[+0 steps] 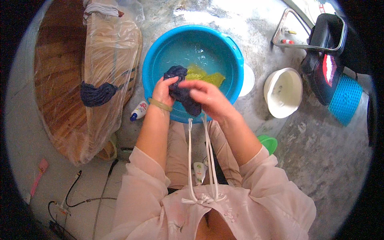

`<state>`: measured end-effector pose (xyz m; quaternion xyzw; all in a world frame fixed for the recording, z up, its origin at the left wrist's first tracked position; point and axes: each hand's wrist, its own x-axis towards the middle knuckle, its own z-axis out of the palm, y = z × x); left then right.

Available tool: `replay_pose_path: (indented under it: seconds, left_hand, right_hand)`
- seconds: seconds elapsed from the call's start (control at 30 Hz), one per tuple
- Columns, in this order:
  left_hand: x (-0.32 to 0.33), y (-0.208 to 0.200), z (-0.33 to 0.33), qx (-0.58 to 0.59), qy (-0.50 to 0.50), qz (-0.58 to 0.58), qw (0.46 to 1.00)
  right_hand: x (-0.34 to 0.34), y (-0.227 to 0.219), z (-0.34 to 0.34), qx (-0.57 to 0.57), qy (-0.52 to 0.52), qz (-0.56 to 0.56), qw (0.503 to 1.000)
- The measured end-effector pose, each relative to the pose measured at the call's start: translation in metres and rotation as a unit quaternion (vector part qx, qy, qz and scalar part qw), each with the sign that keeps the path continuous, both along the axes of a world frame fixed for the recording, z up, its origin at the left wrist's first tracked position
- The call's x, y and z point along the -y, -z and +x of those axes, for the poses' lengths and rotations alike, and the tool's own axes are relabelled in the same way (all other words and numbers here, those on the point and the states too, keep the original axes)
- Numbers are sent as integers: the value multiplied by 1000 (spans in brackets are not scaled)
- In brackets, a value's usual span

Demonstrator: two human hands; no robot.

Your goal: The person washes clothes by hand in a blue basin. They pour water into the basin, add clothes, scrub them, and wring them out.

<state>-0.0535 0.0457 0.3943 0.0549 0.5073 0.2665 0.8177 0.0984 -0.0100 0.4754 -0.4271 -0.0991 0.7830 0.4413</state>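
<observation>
My left hand [163, 91], with a pale bangle at the wrist, is closed around a wet, bunched dark navy cloth [189, 105]. The cloth hangs over the near side of a round blue basin [149, 60]. Blurred by motion, my right hand [208, 97] lies at the cloth's right side. Its index finger stretches across the cloth and its thumb stands apart, so it looks open; its other fingers are not clear. Behind the hands, a yellow-green cloth [206, 76] lies in the basin's water.
A wooden tub [56, 80] under clear plastic stands left, a dark knitted bundle [98, 94] on it. A white bottle [139, 111] lies beside the basin. To the right are a cream bowl [283, 93], a green container [268, 144], a blue textured basket [345, 100] and a metal-framed chair [276, 40].
</observation>
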Motion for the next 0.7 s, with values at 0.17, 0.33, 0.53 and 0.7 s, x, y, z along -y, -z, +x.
replay_pose_path:
  seconds: [0.17, 0.33, 0.53, 0.7]
  left_hand:
    - [9, -20, 11, 142, -40, 10, 989]
    - [16, -21, 20, 186, -21, 11, 982]
    - [16, -24, 25, 228, -53, -39, 971]
    - [21, -28, 29, 140, 25, 47, 989]
  right_hand:
    - [-14, 28, 32, 23, 131, 11, 991]
    - [-17, 67, 12, 211, 103, -5, 972]
    - [-24, 57, -2, 71, 153, 11, 986]
    - [-20, 65, -2, 220, 78, 89, 968]
